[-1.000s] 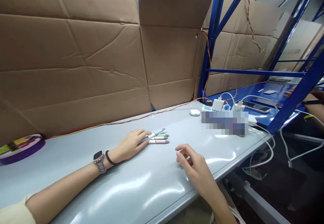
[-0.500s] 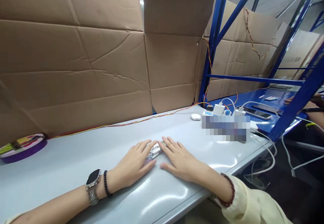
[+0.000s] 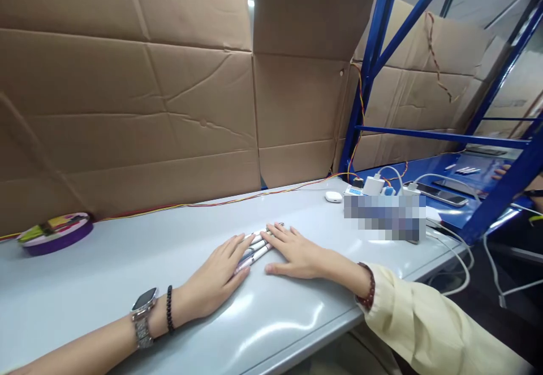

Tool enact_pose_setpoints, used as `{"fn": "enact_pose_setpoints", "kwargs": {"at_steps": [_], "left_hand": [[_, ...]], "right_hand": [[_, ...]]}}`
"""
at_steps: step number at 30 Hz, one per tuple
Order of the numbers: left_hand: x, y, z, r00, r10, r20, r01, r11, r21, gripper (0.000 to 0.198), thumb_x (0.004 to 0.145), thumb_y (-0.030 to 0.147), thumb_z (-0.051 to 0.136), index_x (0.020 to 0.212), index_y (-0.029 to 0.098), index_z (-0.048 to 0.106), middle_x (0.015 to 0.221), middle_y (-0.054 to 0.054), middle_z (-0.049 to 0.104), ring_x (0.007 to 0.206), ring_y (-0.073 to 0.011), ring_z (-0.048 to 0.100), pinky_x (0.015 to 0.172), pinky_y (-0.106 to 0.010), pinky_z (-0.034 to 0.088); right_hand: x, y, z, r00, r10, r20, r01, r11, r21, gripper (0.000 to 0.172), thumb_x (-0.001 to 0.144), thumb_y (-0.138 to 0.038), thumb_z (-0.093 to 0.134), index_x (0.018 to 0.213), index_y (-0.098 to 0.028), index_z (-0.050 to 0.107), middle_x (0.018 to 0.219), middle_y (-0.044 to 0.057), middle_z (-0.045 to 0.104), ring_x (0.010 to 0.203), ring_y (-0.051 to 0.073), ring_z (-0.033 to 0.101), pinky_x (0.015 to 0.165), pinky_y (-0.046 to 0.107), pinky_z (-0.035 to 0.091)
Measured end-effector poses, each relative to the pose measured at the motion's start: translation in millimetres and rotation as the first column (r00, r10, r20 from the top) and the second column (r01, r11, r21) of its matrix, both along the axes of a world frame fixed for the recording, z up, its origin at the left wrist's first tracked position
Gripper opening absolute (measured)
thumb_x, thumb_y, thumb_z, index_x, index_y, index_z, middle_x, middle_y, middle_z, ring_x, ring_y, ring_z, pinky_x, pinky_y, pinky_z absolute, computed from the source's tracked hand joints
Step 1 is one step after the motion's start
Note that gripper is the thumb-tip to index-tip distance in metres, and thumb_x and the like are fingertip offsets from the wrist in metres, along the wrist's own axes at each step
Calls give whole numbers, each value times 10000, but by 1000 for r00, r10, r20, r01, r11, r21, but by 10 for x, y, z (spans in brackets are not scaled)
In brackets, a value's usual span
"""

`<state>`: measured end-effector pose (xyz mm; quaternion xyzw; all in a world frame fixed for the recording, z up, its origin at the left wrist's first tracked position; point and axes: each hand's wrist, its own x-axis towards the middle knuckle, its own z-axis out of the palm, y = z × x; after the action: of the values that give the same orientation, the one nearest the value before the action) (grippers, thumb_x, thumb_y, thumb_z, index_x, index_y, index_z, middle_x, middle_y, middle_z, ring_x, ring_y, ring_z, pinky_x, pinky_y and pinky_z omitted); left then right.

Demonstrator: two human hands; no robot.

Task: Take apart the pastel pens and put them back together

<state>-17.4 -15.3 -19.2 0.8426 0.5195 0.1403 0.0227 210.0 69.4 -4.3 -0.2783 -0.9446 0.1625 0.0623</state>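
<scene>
Several white pens [image 3: 257,255] lie side by side on the pale grey table [image 3: 169,233], running diagonally between my two hands. My left hand [image 3: 216,273] rests flat over their near left ends, fingers stretched out. Over the far right ends lies my right hand [image 3: 294,250], palm down with its thumb held apart from the fingers. Both hands touch the pens from above without gripping them. The pen ends are hidden under my fingers; the barrels show in the gap.
At the left stands a round purple-sided box [image 3: 59,242]. Toward the right are a white earbud case [image 3: 333,197], plugged-in chargers [image 3: 373,185] with white cables, and a blurred-out item. A cardboard wall [image 3: 203,98] and blue frame [image 3: 373,52] border the table. Another person's hand [image 3: 501,171] shows beyond.
My hands have moved slightly apart, baring more of the pens between them. The camera view has turned a little to the left.
</scene>
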Motion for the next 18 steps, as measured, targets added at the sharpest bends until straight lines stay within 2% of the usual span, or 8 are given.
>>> {"fn": "enact_pose_setpoints", "kwargs": {"at_steps": [1,3,5,7,10,13,15,18], "left_hand": [[5,6,13,1000,-14,27,14,1000,7,532,944,324,365,1428,246,158,1444,-67,296,1298,-247,313,1053,-418,335],[19,26,35,997,-32,73,30,999,20,540,927,276,386,1421,237,171,1430,-69,316,1279,-238,342,1046,-403,352],[31,58,35,995,-15,100,13,1000,23,564,912,263,400,1421,222,162,1439,-84,289,1298,-254,306,1054,-426,335],[39,100,8,994,32,107,-32,999,4,596,907,294,409,1428,212,132,1460,-103,234,1329,-282,232,1062,-468,300],[51,151,-50,991,85,105,-82,996,-36,636,907,390,413,1434,226,98,1479,-124,168,1343,-315,182,1050,-507,284],[72,157,-61,991,103,81,-99,994,-53,596,921,405,382,1428,267,103,1473,-121,188,1337,-318,200,1041,-562,233],[92,134,-27,992,101,80,-95,993,-69,544,929,381,370,1412,278,142,1454,-112,236,1328,-306,228,1037,-590,197],[127,74,51,990,30,135,-19,996,-84,404,921,354,400,1304,254,318,1373,-94,362,1259,-263,347,1026,-500,297]], "right_hand": [[15,27,-13,999,-12,-36,11,1000,-9,794,826,-652,374,1447,-210,151,1504,92,130,1377,269,89,1105,482,119],[34,92,-36,986,-113,-122,110,993,-34,743,875,-606,312,1452,-177,124,1506,86,130,1380,234,90,1119,429,123],[26,156,-54,955,-251,-158,243,968,-64,704,910,-555,258,1451,-127,117,1502,113,139,1379,237,96,1118,424,141],[-3,188,-67,940,-316,-129,308,948,-83,673,922,-523,250,1445,-110,154,1492,137,169,1372,269,119,1104,465,160],[-44,132,-75,957,-278,-84,270,958,-99,637,925,-495,274,1430,-113,217,1477,139,220,1362,281,163,1095,472,188],[-38,-33,-62,973,-220,-68,215,974,-74,628,899,-434,398,1412,-97,266,1470,139,245,1360,268,186,1102,428,209],[-6,-170,-41,976,-206,-71,208,978,18,551,887,-338,456,1376,-110,343,1428,141,344,1317,272,301,1076,426,270],[61,-358,-1,970,-232,-79,244,944,223,330,897,-231,462,1215,-167,522,1209,116,581,1076,270,553,914,420,437]]}}
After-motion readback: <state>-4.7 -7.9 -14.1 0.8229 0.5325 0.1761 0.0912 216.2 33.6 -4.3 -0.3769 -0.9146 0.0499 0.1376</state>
